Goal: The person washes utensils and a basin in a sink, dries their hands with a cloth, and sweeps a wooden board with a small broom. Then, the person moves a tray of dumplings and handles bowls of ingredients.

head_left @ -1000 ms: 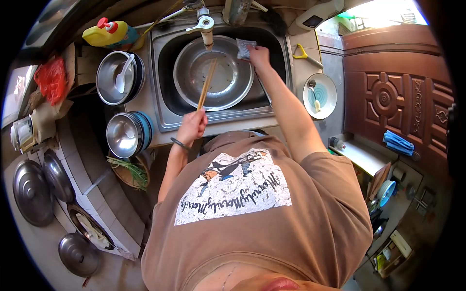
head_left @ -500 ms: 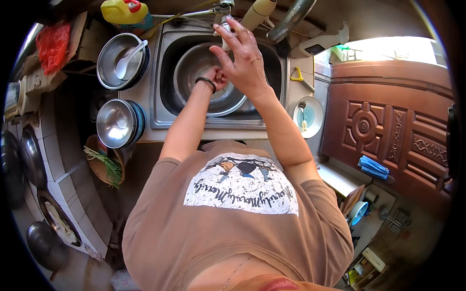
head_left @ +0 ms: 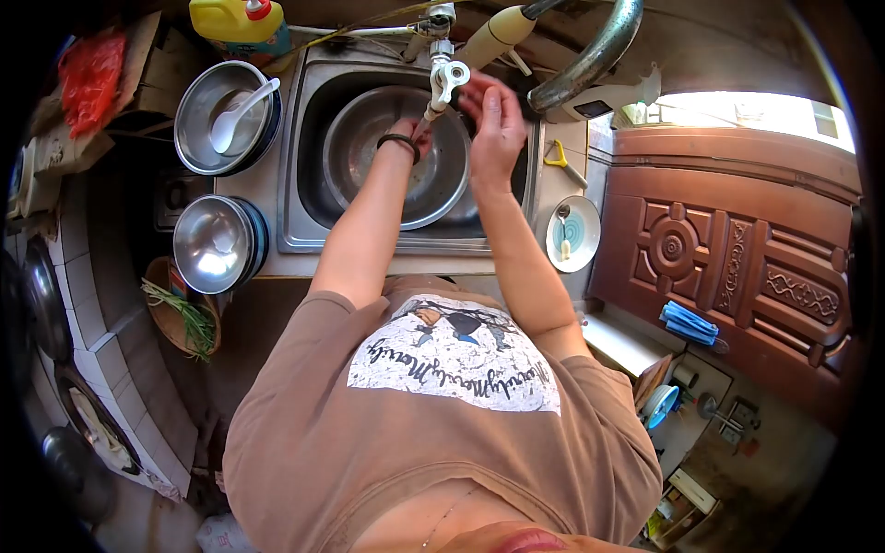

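Note:
A steel basin (head_left: 447,207) sits in the sink (head_left: 293,221). Over the basin, my left hand (head_left: 412,138), with a dark band at the wrist, is held just below the spout of the white tap (head_left: 446,78). Its fingers look curled, and anything within them is hidden. My right hand (head_left: 498,129) is raised just right of the tap, palm turned toward it. Its fingers are apart and a little blurred, with nothing visible in them.
Left of the sink stand a metal bowl (head_left: 198,115) with a white spoon (head_left: 241,115) in it and stacked bowls (head_left: 214,241). A yellow jug (head_left: 226,23) is behind them. On the right lie a yellow-handled peeler (head_left: 556,155) and a plate (head_left: 590,235). A curved metal pipe (head_left: 599,60) overhangs the back.
My right hand has moved from in front of the tap to its right side, leaving the tap in view. My left hand stays over the basin, slightly shifted. The whole view has shifted slightly.

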Demonstrator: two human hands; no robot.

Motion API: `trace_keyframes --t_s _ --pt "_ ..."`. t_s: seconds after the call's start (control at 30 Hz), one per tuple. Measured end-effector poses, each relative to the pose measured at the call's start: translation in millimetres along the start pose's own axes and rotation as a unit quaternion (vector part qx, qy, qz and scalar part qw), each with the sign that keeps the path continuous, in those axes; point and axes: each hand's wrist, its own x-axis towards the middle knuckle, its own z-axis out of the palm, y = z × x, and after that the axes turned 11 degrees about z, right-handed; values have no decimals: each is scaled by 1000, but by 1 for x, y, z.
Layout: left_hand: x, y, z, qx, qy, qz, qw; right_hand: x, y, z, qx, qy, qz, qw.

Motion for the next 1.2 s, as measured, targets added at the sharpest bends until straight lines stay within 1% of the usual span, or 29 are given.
trace_keyframes --t_s 0.03,0.07,0.1,0.2,0.23,0.3,0.33,0.37,0.4,0.47,0.5,0.53,0.57,0.6,0.63,0.67,0.77,0.8,0.83,0.87,0.9,0.93,0.97,1.0,1.03,1.1,1.13,1.2 --pt "-5 -1 -4 20 -3 1 1000 6 27 -8 73 32 96 992" --pt "10 -13 -24 171 17 37 984 11 50 -10 146 -10 238 960" --pt "6 -13 -27 149 9 83 985 14 70 -7 216 -54 373 901" --pt "-31 -24 -35 78 -16 229 970 26 115 16 293 -53 451 841" --pt "-47 -23 -35 148 35 258 954 31 128 18 277 -50 451 847" --pt "-97 -10 -16 285 136 306 898 39 150 22 244 -44 450 858" --pt "-106 -7 -8 253 130 334 899 42 154 24 257 -30 477 840" --pt "-91 3 -24 148 -62 227 961 43 162 21 262 -90 465 841" --pt "-60 21 -50 32 -251 107 962 44 174 14 266 -149 451 839" --pt "-48 24 -42 -58 -382 21 922 40 160 13 299 -217 441 818" --pt "-54 28 -30 -92 -440 -28 893 39 161 22 143 -135 345 918" --pt "-62 14 -17 -25 -338 79 937 37 165 34 -18 -45 231 972" --pt "-72 3 -1 43 -227 183 956 37 166 41 -179 48 105 977" --pt "-63 -6 2 -8 -175 163 971 38 160 41 -249 42 48 966" --pt "-56 -13 1 -33 -158 156 974 40 153 40 -318 36 -8 947" --pt "-65 -17 9 -51 -172 144 973 42 145 39 -384 29 -63 921" --pt "-94 -23 27 -91 -229 115 962 60 128 36 -537 -17 -32 843" --pt "-104 -24 30 -100 -247 110 958 61 133 34 -525 -19 -91 846" --pt "-112 -22 34 -106 -262 107 953 64 139 35 -407 -29 -29 912" --pt "-119 -20 36 -110 -275 103 950 66 147 33 -283 -38 36 958" --pt "-124 -17 36 -117 -286 101 946 64 156 28 -144 -70 93 983" --pt "-126 -16 35 -126 -287 103 944 62 165 22 -2 -87 151 985" --pt "-125 -19 33 -138 -278 109 944 61 167 17 152 -125 192 961" --pt "-122 -22 37 -167 -252 121 946 63 169 13 303 -157 226 912" --pt "-121 -25 35 -164 -274 102 942 66 171 9 367 -144 264 880" --pt "-143 -27 40 -159 -316 67 933 72 154 15 487 -114 335 799" --pt "-138 -40 35 -158 -317 73 932 74 147 19 542 -98 368 749" --pt "-143 -42 30 -110 -274 80 952 70 141 24 589 -128 371 707"
